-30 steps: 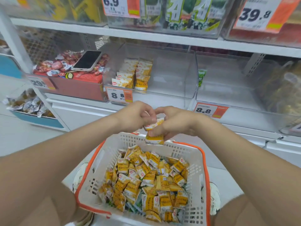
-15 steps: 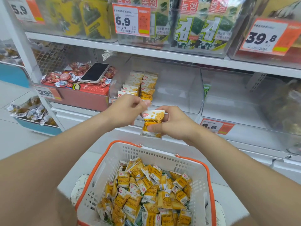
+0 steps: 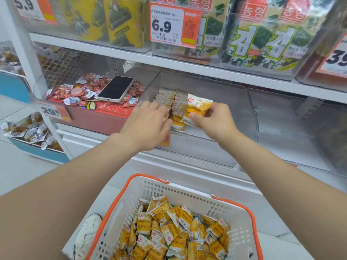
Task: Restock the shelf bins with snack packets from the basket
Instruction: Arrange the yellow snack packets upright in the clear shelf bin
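A yellow snack packet [image 3: 197,109] is pinched upright in the right hand [image 3: 213,121] inside the clear shelf bin [image 3: 237,111], just beside the rows of packets [image 3: 167,99]. The left hand [image 3: 148,123], fingers loosely extended, touches those rows. The white basket [image 3: 189,191] below holds many more.

- Two forearms are shown bare up to the wrists.
- The left hand [image 3: 148,124] and the right hand [image 3: 212,121] are seen uncovered.
- A white sneaker [image 3: 88,235], edged with a dark line round the toe, is worn on the foot at the near left.
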The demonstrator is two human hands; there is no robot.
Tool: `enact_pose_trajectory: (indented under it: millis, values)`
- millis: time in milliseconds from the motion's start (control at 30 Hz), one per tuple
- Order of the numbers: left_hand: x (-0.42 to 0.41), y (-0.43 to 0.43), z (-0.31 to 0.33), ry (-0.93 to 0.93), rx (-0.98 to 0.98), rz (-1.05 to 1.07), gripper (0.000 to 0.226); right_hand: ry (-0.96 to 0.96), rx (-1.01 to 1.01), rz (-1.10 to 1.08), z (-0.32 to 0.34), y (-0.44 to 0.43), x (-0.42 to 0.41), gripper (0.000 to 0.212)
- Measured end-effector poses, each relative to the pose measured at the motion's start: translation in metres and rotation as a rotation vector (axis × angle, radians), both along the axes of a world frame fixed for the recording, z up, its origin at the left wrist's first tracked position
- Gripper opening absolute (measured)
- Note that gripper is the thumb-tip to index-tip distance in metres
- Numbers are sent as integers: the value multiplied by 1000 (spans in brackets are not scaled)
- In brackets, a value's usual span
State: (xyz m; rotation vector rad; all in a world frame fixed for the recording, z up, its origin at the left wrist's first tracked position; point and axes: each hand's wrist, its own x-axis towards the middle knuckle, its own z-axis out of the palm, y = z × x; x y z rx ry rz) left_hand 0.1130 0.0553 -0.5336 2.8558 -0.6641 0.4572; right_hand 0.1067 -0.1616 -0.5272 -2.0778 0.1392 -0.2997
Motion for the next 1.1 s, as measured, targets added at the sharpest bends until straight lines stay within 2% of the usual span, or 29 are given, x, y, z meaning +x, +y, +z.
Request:
enact_pose_trajectory:
  millis: [67, 133, 233, 333, 467, 533, 567, 700, 867, 1100]
  values:
    - [1, -3, -8, 88, 62, -19, 46, 171, 50, 48, -6, 6, 18, 19]
    - [2, -4, -13, 145, 86, -31, 47, 322, 34, 85, -16, 15, 35, 15]
    - [3, -4, -15, 195, 103, -26, 47, 428, -14, 58, -31, 26, 64, 23]
    - [4, -4, -15, 230, 110, -16, 53, 446, -85, -11, -38, 35, 79, 59]
    - [2, -3, -14, 237, 115, -16, 55, 395, -253, -110, -30, 42, 81, 88]
    - [1, -2, -13, 234, 111, -24, 56, 360, -257, -143, -28, 41, 81, 101]
    - [1, -2, -13, 232, 111, -26, 57, 345, -238, -153, -28, 40, 81, 100]
    - [0, -3, -15, 228, 119, -21, 57, 320, -260, -117, -29, 37, 82, 65]
    - [-1, -4, -14, 235, 120, -17, 56, 389, -388, -43, -27, 42, 86, 84]
    - [1, -4, -16, 237, 110, -22, 54, 299, -414, -79, -34, 48, 98, 75]
